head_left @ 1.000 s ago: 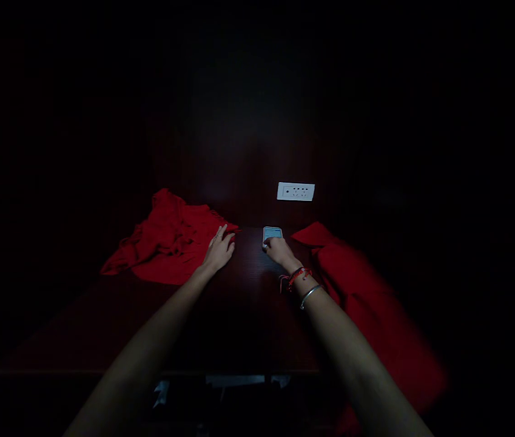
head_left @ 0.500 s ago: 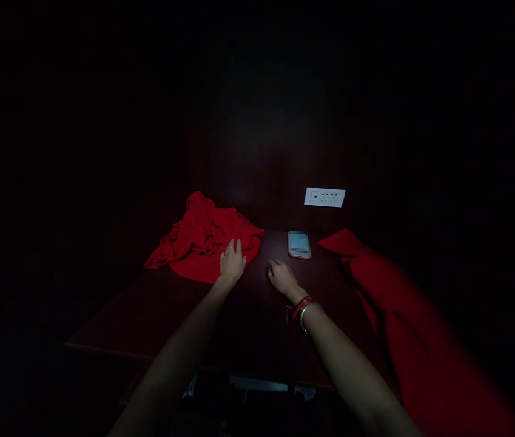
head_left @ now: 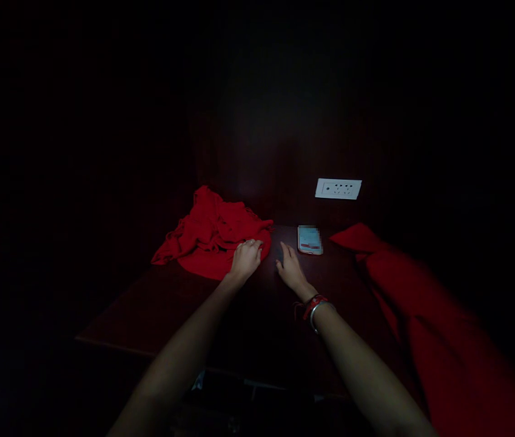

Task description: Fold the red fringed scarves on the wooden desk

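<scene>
A crumpled red cloth [head_left: 212,237] lies at the back left of a dark wooden table [head_left: 157,309]. My left hand [head_left: 245,260] rests on the cloth's right edge with its fingers curled onto the fabric. My right hand [head_left: 290,270] lies flat on the bare table just right of it, fingers stretched out, holding nothing. A red thread band and a metal bangle sit on that wrist. A phone [head_left: 309,239] with a lit screen lies on the table a little beyond my right hand, not touched.
A second red cloth [head_left: 421,303] drapes over the table's right side and hangs off its edge. A white socket plate [head_left: 338,189] is on the dark back wall. The room is very dark; papers show under the table's front edge.
My right hand let go of the phone and drew back onto the table, then slid toward the left hand. My left hand's fingers went from flat to curled on the cloth.
</scene>
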Demonstrator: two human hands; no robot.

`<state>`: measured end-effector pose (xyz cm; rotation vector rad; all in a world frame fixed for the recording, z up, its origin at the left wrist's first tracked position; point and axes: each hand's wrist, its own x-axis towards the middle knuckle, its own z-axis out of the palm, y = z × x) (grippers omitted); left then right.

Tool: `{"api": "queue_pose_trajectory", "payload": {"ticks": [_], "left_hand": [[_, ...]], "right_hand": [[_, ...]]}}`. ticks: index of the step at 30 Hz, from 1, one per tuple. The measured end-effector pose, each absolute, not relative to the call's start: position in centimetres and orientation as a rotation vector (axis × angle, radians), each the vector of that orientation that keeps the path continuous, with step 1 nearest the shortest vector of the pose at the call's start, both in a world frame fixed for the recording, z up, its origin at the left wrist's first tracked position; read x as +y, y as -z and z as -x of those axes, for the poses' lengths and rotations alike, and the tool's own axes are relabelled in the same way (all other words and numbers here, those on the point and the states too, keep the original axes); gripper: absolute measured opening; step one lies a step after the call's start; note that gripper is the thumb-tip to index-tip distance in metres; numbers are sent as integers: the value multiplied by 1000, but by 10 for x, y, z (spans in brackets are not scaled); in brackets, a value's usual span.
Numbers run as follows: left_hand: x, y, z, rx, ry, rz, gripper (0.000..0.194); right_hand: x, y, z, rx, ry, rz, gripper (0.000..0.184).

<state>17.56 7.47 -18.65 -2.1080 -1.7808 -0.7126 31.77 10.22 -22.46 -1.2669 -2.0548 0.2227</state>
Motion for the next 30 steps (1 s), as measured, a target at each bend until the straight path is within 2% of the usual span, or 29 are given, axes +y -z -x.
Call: {"api": "queue_pose_trajectory", "payload": {"ticks": [4, 7, 10, 14, 19, 21, 25, 30], "left_hand": [[71, 180, -175, -1767, 678, 2121, 27], [72, 179, -164, -1925, 735, 1860, 36], [77, 185, -151, -2097, 743, 1701, 58], [85, 196, -140, -2266, 608, 1849, 85], [91, 202, -130, -2522, 492, 1776, 105], [92, 204, -127, -2599, 491, 1735, 106], [93, 207, -125, -2582, 551, 1653, 108], [89, 204, -124, -2506, 624, 1542, 113]], "right_hand": [[104, 227, -321, -2007, -244, 1259, 58], [106, 228, -322, -1997, -264, 1256, 58], [114, 223, -319, -1941, -281, 1260, 56], [138, 204, -303, -1898, -264, 1231, 51], [163, 183, -273, -2078, -134, 1217, 50], [169, 181, -265, -2181, -138, 1198, 40], [180, 171, -261, -1924, -519, 1074, 7], [186, 118, -298, -1484, -719, 912, 8]]}}
